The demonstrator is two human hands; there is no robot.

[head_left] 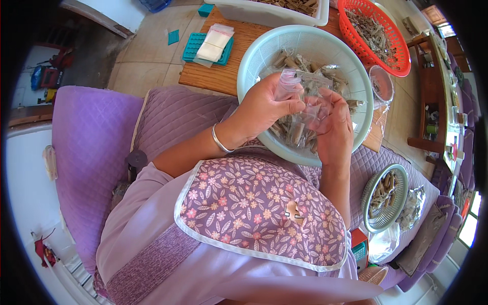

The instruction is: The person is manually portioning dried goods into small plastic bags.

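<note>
My left hand [264, 107] and my right hand [333, 124] meet over a pale green plastic basket [254, 56] and together hold a small clear plastic bag [300, 114] with brown dried sticks in it. The left thumb and fingers pinch the bag's top edge, while the right hand grips its right side. The basket below holds several filled clear bags and loose brown pieces. A silver bangle [219, 140] circles my left wrist.
The basket rests on a wooden board [213, 76] with a stack of empty clear bags [213, 43] on teal trays. A red basket [396, 30] and white tub [264, 15] of dried sticks stand behind. A small green sieve [371, 203] lies on the purple quilted cushion at right.
</note>
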